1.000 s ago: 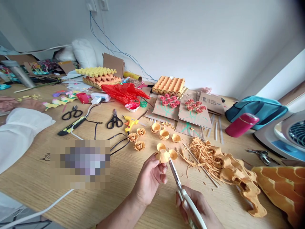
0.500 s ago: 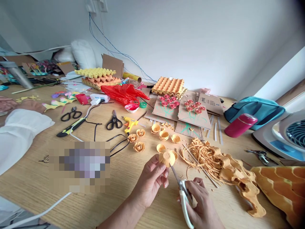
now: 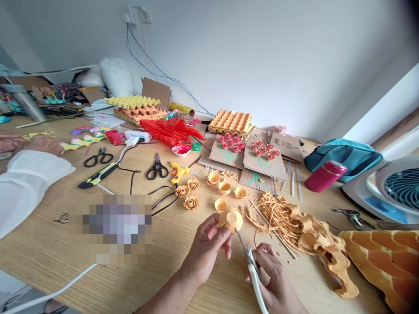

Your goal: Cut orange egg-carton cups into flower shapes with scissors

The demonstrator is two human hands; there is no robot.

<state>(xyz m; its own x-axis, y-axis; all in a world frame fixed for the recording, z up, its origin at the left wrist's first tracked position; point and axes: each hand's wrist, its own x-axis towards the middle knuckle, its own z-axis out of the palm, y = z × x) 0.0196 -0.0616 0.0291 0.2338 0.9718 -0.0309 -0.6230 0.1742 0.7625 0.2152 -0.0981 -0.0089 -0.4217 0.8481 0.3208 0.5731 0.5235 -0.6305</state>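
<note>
My left hand (image 3: 207,246) pinches an orange egg-carton cup (image 3: 231,220), its rough base turned toward me. In my right hand (image 3: 275,274) is a pair of white-handled scissors (image 3: 250,257), the blades touching the cup's lower right edge. Just beyond the held cup stands another cut cup (image 3: 220,205), with more cups (image 3: 224,188) behind it. Several rolled carton roses (image 3: 191,203) lie to the left of these. A heap of orange carton strips (image 3: 276,218) spreads to the right, beside a cut carton piece (image 3: 314,231).
A yellow glue gun (image 3: 178,171) and black scissors (image 3: 157,168) lie left of the roses. Cardboard with red flowers (image 3: 265,157) is at the back. A magenta flask (image 3: 325,175) and a fan (image 3: 389,187) stand right. Another person's sleeve (image 3: 36,179) reaches in at left.
The held cup has turned so its base faces me more fully, and the petal at its right no longer shows. The scissors have closed somewhat at its edge. The view has shifted slightly.
</note>
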